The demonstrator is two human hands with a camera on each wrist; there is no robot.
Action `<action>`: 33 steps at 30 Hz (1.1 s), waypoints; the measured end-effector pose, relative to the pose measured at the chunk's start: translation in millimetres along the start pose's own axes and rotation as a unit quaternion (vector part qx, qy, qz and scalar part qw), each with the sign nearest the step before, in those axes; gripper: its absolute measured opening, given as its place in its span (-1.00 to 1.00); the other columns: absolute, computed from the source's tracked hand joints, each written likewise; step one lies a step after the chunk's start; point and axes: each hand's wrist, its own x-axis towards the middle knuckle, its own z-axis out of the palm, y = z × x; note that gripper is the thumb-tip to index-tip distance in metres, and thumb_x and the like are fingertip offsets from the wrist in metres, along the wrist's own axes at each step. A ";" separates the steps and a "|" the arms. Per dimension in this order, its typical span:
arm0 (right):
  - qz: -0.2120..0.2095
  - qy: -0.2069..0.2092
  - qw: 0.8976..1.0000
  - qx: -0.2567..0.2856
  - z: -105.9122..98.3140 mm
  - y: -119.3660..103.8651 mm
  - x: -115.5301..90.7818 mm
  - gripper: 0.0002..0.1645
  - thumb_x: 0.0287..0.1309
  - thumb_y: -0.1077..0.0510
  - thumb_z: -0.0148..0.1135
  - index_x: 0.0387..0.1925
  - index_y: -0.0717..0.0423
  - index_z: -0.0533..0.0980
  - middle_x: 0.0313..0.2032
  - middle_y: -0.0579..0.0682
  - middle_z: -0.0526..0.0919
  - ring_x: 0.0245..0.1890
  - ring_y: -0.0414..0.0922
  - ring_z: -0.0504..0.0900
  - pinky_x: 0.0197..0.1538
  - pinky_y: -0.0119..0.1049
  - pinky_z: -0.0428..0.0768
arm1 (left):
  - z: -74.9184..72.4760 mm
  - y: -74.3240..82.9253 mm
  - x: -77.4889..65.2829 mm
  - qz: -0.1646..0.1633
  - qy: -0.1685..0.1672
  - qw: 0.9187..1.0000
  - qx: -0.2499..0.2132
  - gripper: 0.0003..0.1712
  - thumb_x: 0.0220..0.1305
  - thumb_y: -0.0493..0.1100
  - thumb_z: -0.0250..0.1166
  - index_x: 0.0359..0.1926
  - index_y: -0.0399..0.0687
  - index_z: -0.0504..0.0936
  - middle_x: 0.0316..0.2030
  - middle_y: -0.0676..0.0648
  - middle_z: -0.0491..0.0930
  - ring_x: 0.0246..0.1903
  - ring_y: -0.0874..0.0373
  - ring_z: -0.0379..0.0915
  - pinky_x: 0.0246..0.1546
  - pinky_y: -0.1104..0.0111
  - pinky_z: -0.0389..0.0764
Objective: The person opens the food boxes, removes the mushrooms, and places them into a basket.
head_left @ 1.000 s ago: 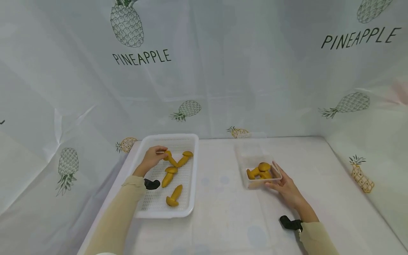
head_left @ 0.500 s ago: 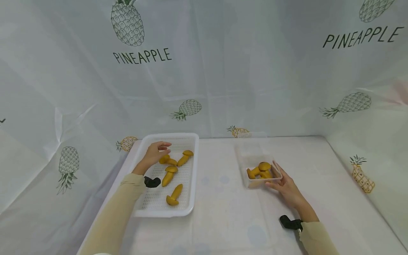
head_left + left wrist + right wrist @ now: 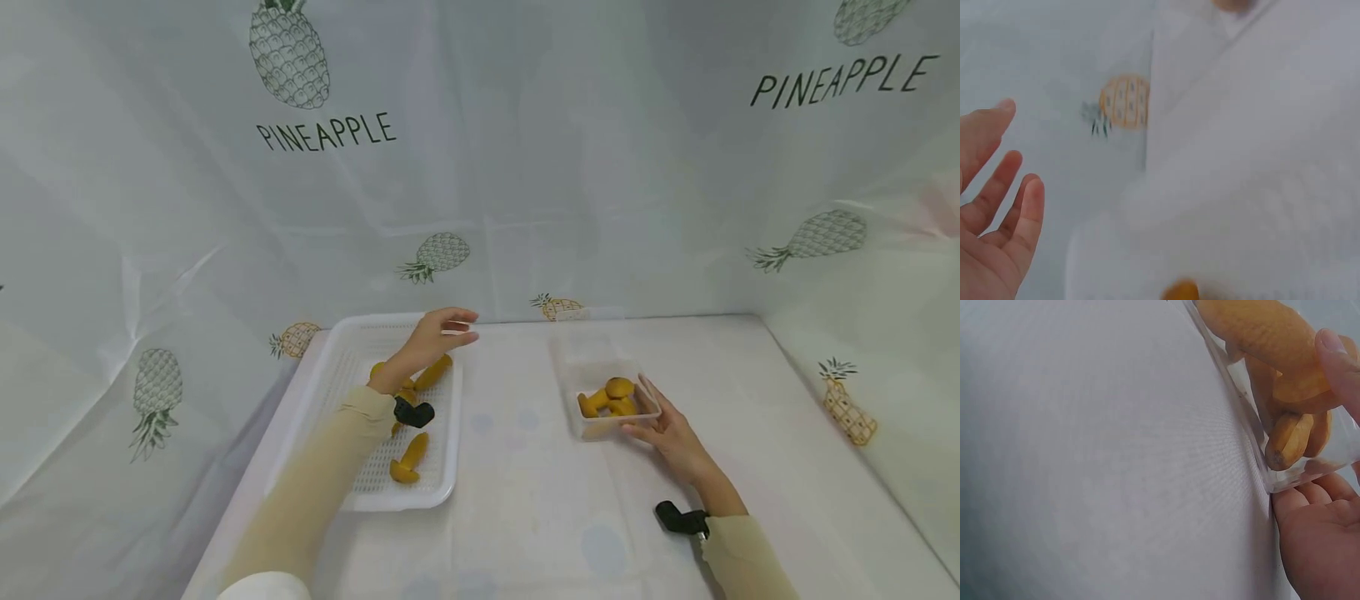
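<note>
My left hand (image 3: 437,340) hovers over the far right rim of the white perforated tray (image 3: 453,433), fingers apart; nothing is between them in the left wrist view. Several yellow-brown mushrooms lie in the tray, among them a near one (image 3: 405,468) lying apart; my forearm partly hides others. To the right, my right hand (image 3: 675,442) grips the near right corner of a clear plastic box (image 3: 596,430), thumb in front and fingers along the side. Inside it lie several mushrooms (image 3: 619,388), also seen close up as a mushroom pile (image 3: 1272,337) through the box wall.
The box's clear lid (image 3: 592,346) stands open toward the back. A pineapple-print sheet (image 3: 495,167) hangs behind and at both sides. A pale cloth (image 3: 517,517) covers the table between tray and box. Black wrist cameras sit below each hand.
My left hand let go of a mushroom, which dropped back in the tray, then moved right to the tray's far right edge. The right hand keeps its grip on the box.
</note>
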 end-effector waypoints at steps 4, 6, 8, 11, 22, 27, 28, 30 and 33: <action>-0.004 0.005 1.000 0.005 1.1 1.8 1.7 0.15 0.27 0.31 0.31 0.61 -0.08 -0.21 0.53 0.28 -0.15 0.50 0.23 -0.18 0.16 -0.70 0.29 | 27.1 19.3 15.4 0.022 -0.045 0.998 -0.024 -0.51 0.34 -0.20 0.35 0.25 -0.17 0.53 0.20 -0.18 0.52 0.16 -0.08 0.47 0.11 0.22 0.57; -0.006 0.005 1.000 0.007 1.9 2.3 3.2 0.14 0.27 0.32 0.31 0.61 -0.07 -0.20 0.53 0.29 -0.16 0.49 0.25 -0.18 0.15 -0.69 0.32 | 39.6 25.2 22.1 0.032 -0.065 0.997 -0.031 -0.51 0.33 -0.21 0.37 0.25 -0.16 0.53 0.18 -0.17 0.53 0.13 -0.03 0.49 0.10 0.27 0.58; -0.008 0.003 1.000 0.008 2.8 2.7 4.7 0.13 0.27 0.32 0.30 0.60 -0.05 -0.20 0.53 0.29 -0.16 0.49 0.26 -0.18 0.15 -0.67 0.33 | 50.9 30.3 27.4 0.038 -0.081 0.995 -0.034 -0.50 0.31 -0.23 0.38 0.24 -0.16 0.53 0.16 -0.16 0.54 0.11 0.02 0.51 0.09 0.32 0.58; -0.008 0.004 1.000 0.006 3.7 3.2 5.5 0.13 0.27 0.32 0.31 0.60 -0.03 -0.19 0.53 0.28 -0.14 0.49 0.26 -0.18 0.16 -0.67 0.32 | 67.5 37.4 34.6 0.051 -0.100 0.993 -0.037 -0.47 0.29 -0.26 0.39 0.26 -0.19 0.51 0.16 -0.18 0.55 0.09 0.03 0.52 0.09 0.36 0.57; -0.015 0.014 1.000 -0.008 -0.8 3.6 3.1 0.12 0.26 0.32 0.32 0.60 0.01 -0.17 0.53 0.26 -0.12 0.49 0.26 -0.15 0.14 -0.67 0.33 | 135.5 58.5 60.9 0.086 -0.175 0.979 -0.051 -0.49 0.27 -0.33 0.38 0.24 -0.24 0.53 0.18 -0.21 0.54 0.09 0.04 0.55 0.01 0.45 0.60; -0.015 0.014 1.000 -0.013 -0.8 4.1 4.4 0.11 0.27 0.30 0.32 0.60 -0.04 -0.16 0.54 0.24 -0.13 0.49 0.27 -0.15 0.13 -0.63 0.38 | 160.4 58.1 64.9 0.087 -0.194 0.977 -0.033 -0.53 0.30 -0.33 0.36 0.22 -0.23 0.55 0.19 -0.17 0.54 0.11 0.00 0.54 -0.01 0.49 0.59; -0.012 0.016 1.000 -0.014 -0.4 3.8 3.9 0.12 0.27 0.30 0.32 0.61 -0.07 -0.16 0.54 0.24 -0.12 0.50 0.26 -0.14 0.23 -0.53 0.36 | 165.5 56.3 65.3 0.085 -0.196 0.976 -0.027 -0.53 0.30 -0.32 0.36 0.22 -0.22 0.55 0.19 -0.16 0.54 0.12 -0.01 0.54 -0.01 0.50 0.58; -0.006 0.019 1.000 -0.020 0.3 3.4 2.3 0.12 0.27 0.27 0.33 0.61 -0.14 -0.14 0.54 0.23 -0.10 0.50 0.23 -0.12 0.32 -0.43 0.29 | 175.8 52.2 65.2 0.083 -0.205 0.975 -0.014 -0.53 0.30 -0.31 0.36 0.23 -0.23 0.54 0.19 -0.15 0.55 0.13 -0.04 0.54 -0.01 0.53 0.57; -0.006 0.023 0.999 -0.024 1.5 2.5 -0.4 0.13 0.26 0.27 0.34 0.61 -0.17 -0.13 0.54 0.22 -0.10 0.50 0.21 -0.09 0.36 -0.44 0.20 | 189.6 47.2 64.9 0.078 -0.220 0.972 -0.012 -0.52 0.29 -0.34 0.37 0.22 -0.29 0.54 0.18 -0.21 0.55 0.13 -0.11 0.52 -0.02 0.54 0.57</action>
